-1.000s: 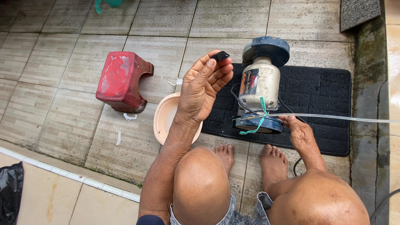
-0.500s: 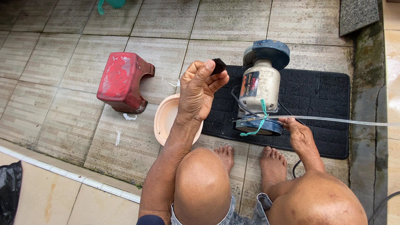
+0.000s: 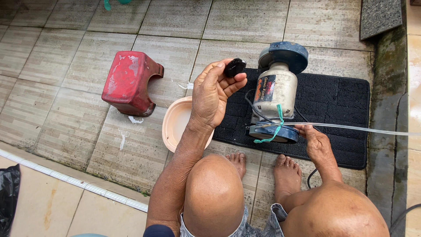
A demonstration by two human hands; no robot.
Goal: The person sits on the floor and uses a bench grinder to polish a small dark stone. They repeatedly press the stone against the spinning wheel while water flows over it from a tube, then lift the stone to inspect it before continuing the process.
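My left hand (image 3: 213, 95) is raised above a peach plastic bowl (image 3: 175, 123) and pinches a small black stone (image 3: 235, 67) between thumb and fingertips. My right hand (image 3: 316, 142) rests low beside the near blue wheel cover of a cream bench grinder (image 3: 276, 94), its fingers on a clear thin tube (image 3: 359, 129) that runs off to the right. A green string ties the tube to the grinder. The grinder stands on a black mat (image 3: 337, 107). My bare knees and feet fill the bottom of the view.
A red plastic stool (image 3: 129, 82) lies tipped on the tiled floor to the left of the bowl. A dark grey slab (image 3: 379, 16) sits at the top right beside a mossy gutter. A black bag (image 3: 8, 193) shows at the bottom left, beyond a white pipe.
My left hand has curled its fingers and turned the black stone, now gripped closer to the palm. My right hand has stayed by the grinder.
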